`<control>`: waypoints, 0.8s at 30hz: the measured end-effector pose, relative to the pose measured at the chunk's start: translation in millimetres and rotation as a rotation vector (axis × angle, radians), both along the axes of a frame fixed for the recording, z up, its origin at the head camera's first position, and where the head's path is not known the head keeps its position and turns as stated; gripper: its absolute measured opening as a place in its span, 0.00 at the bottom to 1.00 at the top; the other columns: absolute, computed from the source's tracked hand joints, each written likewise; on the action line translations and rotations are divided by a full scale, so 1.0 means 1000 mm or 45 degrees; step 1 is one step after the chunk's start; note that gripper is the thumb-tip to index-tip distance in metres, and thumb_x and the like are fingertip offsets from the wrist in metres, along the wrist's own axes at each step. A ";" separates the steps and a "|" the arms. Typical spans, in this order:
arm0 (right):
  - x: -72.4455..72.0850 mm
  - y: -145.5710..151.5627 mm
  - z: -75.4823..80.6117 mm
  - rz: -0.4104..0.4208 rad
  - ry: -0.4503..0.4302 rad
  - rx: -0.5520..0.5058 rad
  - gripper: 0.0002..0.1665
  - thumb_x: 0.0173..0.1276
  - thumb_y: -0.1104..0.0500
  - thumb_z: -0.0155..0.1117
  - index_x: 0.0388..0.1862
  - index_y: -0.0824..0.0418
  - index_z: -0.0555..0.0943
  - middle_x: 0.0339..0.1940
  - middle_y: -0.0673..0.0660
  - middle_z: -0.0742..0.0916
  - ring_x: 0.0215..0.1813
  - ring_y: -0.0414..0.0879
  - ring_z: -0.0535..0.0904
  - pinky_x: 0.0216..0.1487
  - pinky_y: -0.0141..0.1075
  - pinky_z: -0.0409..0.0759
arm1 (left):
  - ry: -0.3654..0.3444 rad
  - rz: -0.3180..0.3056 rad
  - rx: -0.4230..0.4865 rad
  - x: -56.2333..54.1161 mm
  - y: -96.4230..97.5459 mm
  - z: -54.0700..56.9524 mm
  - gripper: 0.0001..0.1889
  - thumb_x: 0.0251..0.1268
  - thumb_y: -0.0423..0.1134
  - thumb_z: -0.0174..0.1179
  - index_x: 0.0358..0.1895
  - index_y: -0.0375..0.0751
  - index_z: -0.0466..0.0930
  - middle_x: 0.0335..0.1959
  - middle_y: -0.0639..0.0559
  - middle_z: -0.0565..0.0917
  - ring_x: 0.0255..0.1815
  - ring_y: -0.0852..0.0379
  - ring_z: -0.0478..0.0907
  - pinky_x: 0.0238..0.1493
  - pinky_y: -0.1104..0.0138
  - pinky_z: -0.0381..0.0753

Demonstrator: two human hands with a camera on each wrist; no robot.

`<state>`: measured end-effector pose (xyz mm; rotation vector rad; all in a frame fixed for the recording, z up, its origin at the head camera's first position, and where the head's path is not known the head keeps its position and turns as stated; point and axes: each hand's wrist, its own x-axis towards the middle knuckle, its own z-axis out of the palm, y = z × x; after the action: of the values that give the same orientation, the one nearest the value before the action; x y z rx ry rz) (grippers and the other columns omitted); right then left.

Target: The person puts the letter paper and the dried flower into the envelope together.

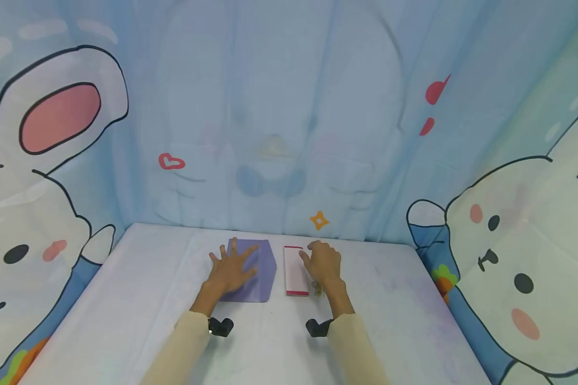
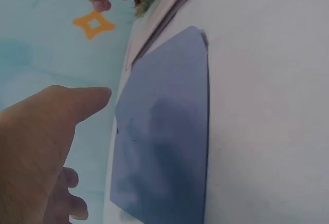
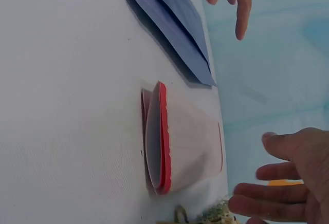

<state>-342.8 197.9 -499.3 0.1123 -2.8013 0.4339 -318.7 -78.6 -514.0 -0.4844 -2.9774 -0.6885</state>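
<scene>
A purple envelope (image 1: 265,267) with a pointed flap lies on the white table. Over it my left hand (image 1: 228,272) hovers with fingers spread, and its shadow falls on the envelope in the left wrist view. To the envelope's right is a folded pale pink paper (image 1: 295,272) with red edges; its layers (image 3: 163,142) gape a little at the near end. My right hand (image 1: 326,262) is above the paper's right side, fingers loosely bent and holding nothing. Below that hand lies a small sprig of dried flowers (image 1: 317,289), partly hidden.
The white tablecloth (image 1: 270,342) spreads around these things. Behind the table hangs a light blue curtain (image 1: 279,107) printed with cartoon rabbits on both sides. A black wrist mount (image 1: 221,326) sits at the left sleeve, another mount (image 1: 319,328) at the right.
</scene>
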 end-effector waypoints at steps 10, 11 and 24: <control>0.012 -0.018 -0.020 -0.071 -0.227 -0.070 0.21 0.72 0.49 0.77 0.39 0.67 0.83 0.28 0.58 0.85 0.31 0.51 0.80 0.40 0.49 0.80 | -0.005 0.011 -0.007 0.009 0.008 -0.021 0.34 0.79 0.52 0.62 0.84 0.57 0.68 0.84 0.18 0.58 0.79 0.09 0.59 0.70 0.14 0.56; 0.013 -0.020 -0.022 -0.079 -0.236 -0.074 0.21 0.72 0.49 0.77 0.38 0.67 0.83 0.26 0.57 0.83 0.30 0.50 0.78 0.39 0.47 0.78 | -0.006 0.014 -0.012 0.009 0.009 -0.024 0.34 0.79 0.53 0.63 0.84 0.58 0.68 0.84 0.18 0.58 0.79 0.09 0.59 0.70 0.15 0.56; 0.016 -0.031 -0.041 -0.177 -0.080 -0.231 0.17 0.67 0.58 0.78 0.32 0.70 0.81 0.26 0.61 0.84 0.30 0.54 0.82 0.36 0.53 0.80 | 0.037 0.029 -0.039 0.013 0.015 -0.037 0.30 0.78 0.49 0.63 0.79 0.50 0.74 0.81 0.17 0.64 0.78 0.11 0.61 0.70 0.20 0.62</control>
<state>-326.9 166.8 -540.1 -0.1373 -2.7913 0.6640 -305.4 -64.0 -550.5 -0.4572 -2.9656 -0.6290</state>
